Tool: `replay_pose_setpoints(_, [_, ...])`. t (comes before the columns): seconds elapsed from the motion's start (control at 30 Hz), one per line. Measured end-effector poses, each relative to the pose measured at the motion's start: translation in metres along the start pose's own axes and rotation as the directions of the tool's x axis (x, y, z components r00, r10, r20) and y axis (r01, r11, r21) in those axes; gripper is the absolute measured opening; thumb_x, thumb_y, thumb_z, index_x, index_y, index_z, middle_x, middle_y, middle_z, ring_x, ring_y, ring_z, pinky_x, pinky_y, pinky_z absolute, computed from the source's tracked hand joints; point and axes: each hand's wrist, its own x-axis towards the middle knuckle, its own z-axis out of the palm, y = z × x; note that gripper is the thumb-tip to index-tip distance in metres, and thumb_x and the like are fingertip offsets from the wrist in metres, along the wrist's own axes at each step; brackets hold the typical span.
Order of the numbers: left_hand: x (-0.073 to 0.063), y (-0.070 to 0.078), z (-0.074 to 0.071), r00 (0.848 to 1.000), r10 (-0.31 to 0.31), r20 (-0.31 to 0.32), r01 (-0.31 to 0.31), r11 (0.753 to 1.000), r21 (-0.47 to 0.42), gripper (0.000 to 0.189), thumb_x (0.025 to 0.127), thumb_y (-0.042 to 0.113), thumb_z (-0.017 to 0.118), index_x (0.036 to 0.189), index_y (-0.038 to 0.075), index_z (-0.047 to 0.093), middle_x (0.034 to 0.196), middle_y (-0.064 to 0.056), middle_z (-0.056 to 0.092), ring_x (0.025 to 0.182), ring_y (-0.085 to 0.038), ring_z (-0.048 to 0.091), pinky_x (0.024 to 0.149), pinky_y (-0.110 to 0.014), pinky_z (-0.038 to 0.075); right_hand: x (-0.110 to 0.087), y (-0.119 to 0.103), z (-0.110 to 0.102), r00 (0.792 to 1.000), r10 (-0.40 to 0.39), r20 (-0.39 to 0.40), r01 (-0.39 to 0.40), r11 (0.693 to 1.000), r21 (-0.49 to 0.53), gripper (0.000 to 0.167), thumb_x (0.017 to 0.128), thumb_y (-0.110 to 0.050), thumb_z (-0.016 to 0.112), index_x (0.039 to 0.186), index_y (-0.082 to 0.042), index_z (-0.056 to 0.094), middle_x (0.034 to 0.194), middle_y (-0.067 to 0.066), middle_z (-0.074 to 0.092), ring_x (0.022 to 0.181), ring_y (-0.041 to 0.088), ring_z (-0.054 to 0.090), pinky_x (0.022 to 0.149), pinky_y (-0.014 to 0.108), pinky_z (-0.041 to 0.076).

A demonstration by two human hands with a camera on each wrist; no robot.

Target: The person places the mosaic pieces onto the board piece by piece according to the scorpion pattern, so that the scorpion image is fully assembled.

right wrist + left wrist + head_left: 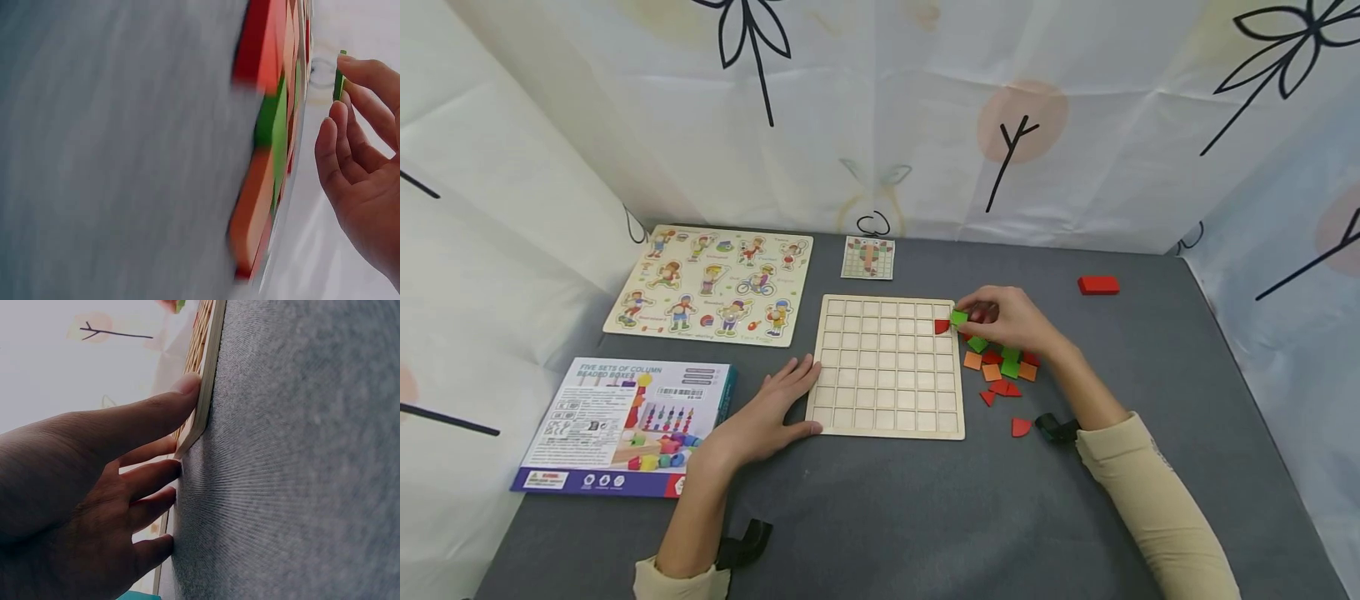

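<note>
A wooden grid board [887, 367] lies in the middle of the grey table. One red quarter-round tile [942, 327] sits in a cell near its upper right edge. My left hand [772, 408] rests at the board's left side, fingers straight, with the thumb [185, 384] touching the lower left corner in the left wrist view. Between thumb and fingertips my right hand [1011, 319] pinches a green square tile [958, 317], close over the board's right edge. In the right wrist view the green tile [339, 80] is held edge-on, raised above the loose pieces.
Loose red, green and orange tiles [992, 372] lie right of the board. A red block [1098, 286] is at the back right. Behind the board stands a small pattern card [868, 257]. A picture puzzle board [711, 287] and a boxed bead set [625, 425] lie left.
</note>
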Motion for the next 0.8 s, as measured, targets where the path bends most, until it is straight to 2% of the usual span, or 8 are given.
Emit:
replay_pose_setpoints(0.13, [0.003,-0.013,0.005,1.000,0.008,-0.006,-0.008,1.000,0.020,0.096,0.098,0.046,0.079,0.173,0.014,0.028,0.183,-0.015,0.019,0.173,-0.040,0.007,0.130,-0.079,0.008,0.010,-0.008,0.012,0.999,-0.042,0.029,0.042,0.999,0.004,0.030,0.092,-0.009,0.087,0.121,-0.004,0.080,0.099,0.011,0.075,0.083,0.016,0.069,0.076,0.026,0.059])
replay_pose_setpoints(0.3, [0.005,-0.018,0.008,1.000,-0.017,-0.003,0.017,0.999,0.040,0.096,0.098,0.047,0.079,0.174,0.017,0.028,0.184,-0.011,0.019,0.173,-0.040,0.009,0.131,-0.078,0.010,0.022,-0.020,0.022,0.996,-0.039,0.085,0.043,0.998,-0.045,0.030,0.094,-0.012,0.086,0.122,-0.006,0.080,0.103,0.011,0.076,0.087,0.020,0.070,0.079,0.031,0.059])
replay_pose_setpoints(0.5, [0.002,-0.008,0.004,1.000,-0.003,-0.004,0.003,1.000,0.006,0.096,0.098,0.046,0.080,0.173,0.013,0.030,0.183,-0.016,0.020,0.172,-0.042,0.007,0.129,-0.081,0.007,0.033,-0.030,0.028,0.988,-0.045,0.148,0.060,0.994,-0.096,0.028,0.096,-0.013,0.083,0.124,-0.005,0.081,0.110,0.013,0.076,0.095,0.024,0.071,0.083,0.038,0.059])
replay_pose_setpoints(0.73, [-0.001,0.014,-0.005,0.999,-0.042,0.024,0.042,0.999,0.014,0.092,0.099,0.035,0.080,0.171,0.007,0.031,0.181,-0.020,0.021,0.170,-0.048,0.009,0.130,-0.080,0.006,0.035,-0.033,0.029,0.985,-0.032,0.167,0.050,0.993,-0.108,0.028,0.097,-0.012,0.082,0.123,-0.004,0.081,0.116,0.015,0.076,0.100,0.027,0.072,0.086,0.041,0.060])
replay_pose_setpoints(0.8, [0.000,0.010,-0.003,0.998,-0.056,0.021,0.056,0.998,0.008,0.093,0.098,0.036,0.081,0.172,0.009,0.030,0.182,-0.018,0.020,0.171,-0.045,0.008,0.131,-0.078,0.006,0.035,-0.032,0.029,0.985,-0.037,0.170,0.055,0.993,-0.108,0.028,0.097,-0.013,0.082,0.124,-0.004,0.081,0.116,0.016,0.076,0.100,0.027,0.072,0.086,0.041,0.060])
